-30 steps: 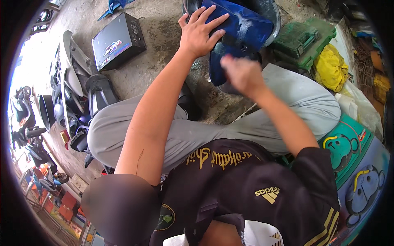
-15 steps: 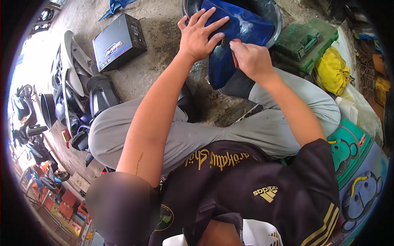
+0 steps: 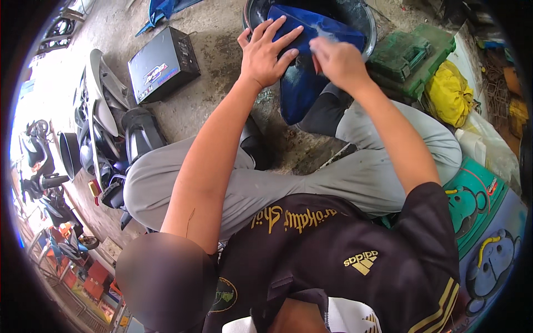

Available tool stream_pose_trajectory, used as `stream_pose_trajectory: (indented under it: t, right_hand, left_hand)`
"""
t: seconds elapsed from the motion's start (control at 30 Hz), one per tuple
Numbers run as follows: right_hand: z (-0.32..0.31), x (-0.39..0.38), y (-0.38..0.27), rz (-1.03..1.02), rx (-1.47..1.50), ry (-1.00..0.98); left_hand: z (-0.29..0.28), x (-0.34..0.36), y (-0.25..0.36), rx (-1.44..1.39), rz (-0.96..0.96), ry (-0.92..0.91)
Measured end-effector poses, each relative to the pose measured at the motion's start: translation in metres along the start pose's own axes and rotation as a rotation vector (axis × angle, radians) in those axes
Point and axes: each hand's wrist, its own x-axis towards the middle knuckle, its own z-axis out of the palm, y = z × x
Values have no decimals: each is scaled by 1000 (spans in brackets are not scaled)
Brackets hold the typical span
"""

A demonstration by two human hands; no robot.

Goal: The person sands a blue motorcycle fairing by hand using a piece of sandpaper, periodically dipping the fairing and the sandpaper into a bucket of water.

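A glossy blue panel (image 3: pixel 300 105) with a whitish streak rests across a dark round tub (image 3: pixel 369 47). My left hand (image 3: pixel 266 53) lies on its upper left part, fingers spread and stretched out. My right hand (image 3: pixel 338 64), blurred at the fingertips, is curled around a small red object (image 3: pixel 317 65) over the panel's right part; what exactly the object is, I cannot tell.
My crossed legs (image 3: pixel 361 172) sit below the panel. A black box (image 3: pixel 164 66) and dismantled motorcycle bodywork (image 3: pixel 105 100) lie to the left, parked motorcycles (image 3: pixel 39 155) beyond. Right are a green case (image 3: pixel 408 61), a yellow bundle (image 3: pixel 447 91) and painted plastic boards (image 3: pixel 488 266).
My right hand has moved up the panel, toward the whitish streak, with the red object. My left hand stays spread on the panel, which sits slightly further left in the picture.
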Motion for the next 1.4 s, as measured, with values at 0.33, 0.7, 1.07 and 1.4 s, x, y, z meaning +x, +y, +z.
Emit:
stream_pose_trajectory:
  t: [0.33, 0.7, 1.07, 1.4]
  right_hand:
    - [-32, -25, 5, -131, -45, -58]
    - [-31, -47, 0, 159, -85, -139]
    - [-11, -89, -55, -50, 130, -72]
    - [-32, -66, -45, 345, 231, -6]
  left_hand:
    - [-2, -1, 1, -27, -8, 8]
    - [4, 0, -2, -43, -3, 22]
    - [-3, -2, 0, -46, -17, -1]
    - [1, 0, 1, -63, -15, 9]
